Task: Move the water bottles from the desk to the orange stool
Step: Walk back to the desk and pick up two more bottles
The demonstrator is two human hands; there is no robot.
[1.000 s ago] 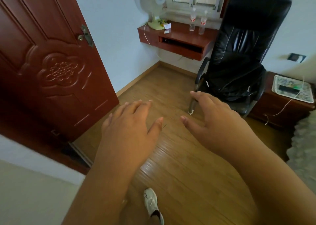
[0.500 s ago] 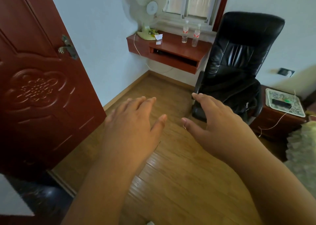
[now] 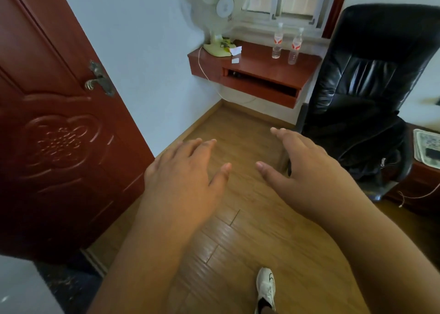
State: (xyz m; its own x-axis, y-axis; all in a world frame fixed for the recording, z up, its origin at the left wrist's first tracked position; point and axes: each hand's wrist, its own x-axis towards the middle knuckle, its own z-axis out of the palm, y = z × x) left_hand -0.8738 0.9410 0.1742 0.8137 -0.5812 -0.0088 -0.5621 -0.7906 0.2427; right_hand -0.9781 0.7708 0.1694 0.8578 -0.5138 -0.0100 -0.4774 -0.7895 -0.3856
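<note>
Two clear water bottles with red-and-white labels stand upright side by side on the red wall-mounted desk (image 3: 262, 65) under the window: the left bottle (image 3: 277, 42) and the right bottle (image 3: 295, 46). My left hand (image 3: 188, 170) and my right hand (image 3: 302, 166) are stretched out in front of me over the wooden floor, palms down, fingers straight and spread, holding nothing. Both hands are far short of the desk. No orange stool is in view.
A dark red door (image 3: 59, 132) stands open on the left. A black office chair (image 3: 371, 94) sits right of the desk. A white fan (image 3: 217, 11) and paper scraps occupy the desk's left end. A low cabinet (image 3: 423, 170) with a cable is at the right edge. My white shoe (image 3: 265, 290) is on the floor.
I have walked further into the room, so the desk and bottles look nearer and larger. Both hands stay open and stretched forward. My shoe has come back into view.
</note>
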